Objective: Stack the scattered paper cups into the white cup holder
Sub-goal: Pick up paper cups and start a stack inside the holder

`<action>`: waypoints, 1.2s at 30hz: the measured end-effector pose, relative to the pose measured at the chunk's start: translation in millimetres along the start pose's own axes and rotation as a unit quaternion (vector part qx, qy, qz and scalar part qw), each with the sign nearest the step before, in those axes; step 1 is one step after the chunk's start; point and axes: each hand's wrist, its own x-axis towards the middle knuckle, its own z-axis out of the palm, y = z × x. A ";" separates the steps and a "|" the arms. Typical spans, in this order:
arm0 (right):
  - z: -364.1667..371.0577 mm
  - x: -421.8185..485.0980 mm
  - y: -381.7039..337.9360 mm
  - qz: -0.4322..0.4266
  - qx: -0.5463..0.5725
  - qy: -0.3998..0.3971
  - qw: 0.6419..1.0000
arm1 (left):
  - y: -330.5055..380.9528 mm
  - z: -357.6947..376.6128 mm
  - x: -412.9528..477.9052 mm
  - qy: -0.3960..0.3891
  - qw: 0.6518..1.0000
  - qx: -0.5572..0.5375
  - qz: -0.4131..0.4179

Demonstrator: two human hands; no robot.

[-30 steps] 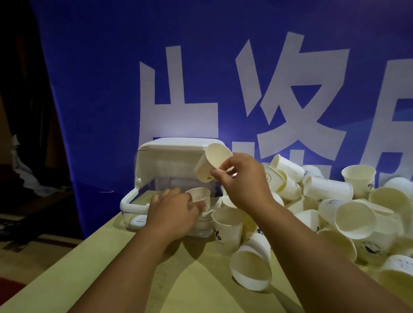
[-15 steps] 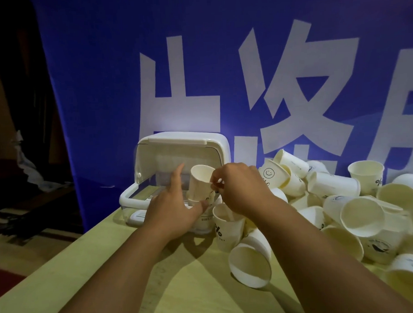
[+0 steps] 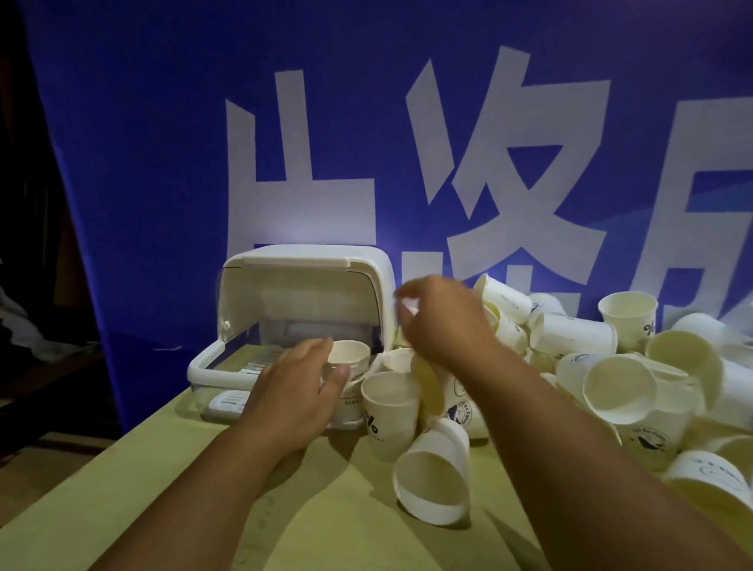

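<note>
Paper cup (image 3: 348, 359) in the white holder (image 3: 305, 267) is gripped by the left hand (image 3: 293, 392). Whether the blurred right hand (image 3: 447, 321) holds anything cannot be told.

One holder (image 3: 305, 271), two hands, cups (image 3: 616, 387) beyond a dozen.
Left hand (image 3: 293, 392) and right hand (image 3: 445, 321); one cup (image 3: 348, 356) stands in the holder, the loose ones overlap too much for an exact count.
</note>
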 end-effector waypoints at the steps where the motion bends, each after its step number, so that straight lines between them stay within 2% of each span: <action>1: -8.7 4.7 10.1 0.042 0.037 0.051 0.997 | 0.8 -0.6 -0.2 0.021 1.000 0.004 0.010; 3: -23.7 8.4 31.2 0.120 0.062 0.085 0.987 | 4.0 -3.2 0.2 0.083 0.995 0.010 0.050; 5: -29.9 8.8 49.0 0.171 0.040 0.062 0.983 | 10.3 -6.7 -0.9 0.116 0.988 -0.020 0.097; 9: -23.3 12.5 66.3 0.192 0.021 0.018 0.981 | 23.6 -6.5 -10.3 0.041 0.984 -0.072 0.157; 13: -21.7 12.5 68.6 0.191 0.047 0.005 0.980 | 28.6 -3.6 -17.6 -0.059 0.988 -0.048 0.133; 16: -23.7 11.9 67.7 0.180 0.059 0.007 0.982 | 29.7 -2.0 -21.0 -0.085 0.988 -0.027 0.129; 20: -34.0 12.1 64.3 0.171 0.121 0.040 0.977 | 27.9 -5.3 -19.4 -0.075 0.987 -0.054 0.130; 24: -39.5 11.8 53.7 0.149 0.193 0.087 0.966 | 22.4 -16.8 -19.1 -0.007 0.984 -0.111 0.142; 29: -33.2 11.0 35.0 0.099 0.227 0.099 0.964 | 11.2 -35.0 -10.7 0.188 0.944 -0.210 0.173; 32: -25.3 9.0 26.4 0.073 0.233 0.092 0.965 | 5.4 -35.6 -3.6 0.260 0.929 -0.198 0.175; 36: -16.7 6.7 17.6 0.050 0.225 0.094 0.969 | -0.8 -25.5 4.7 0.278 0.937 -0.133 0.163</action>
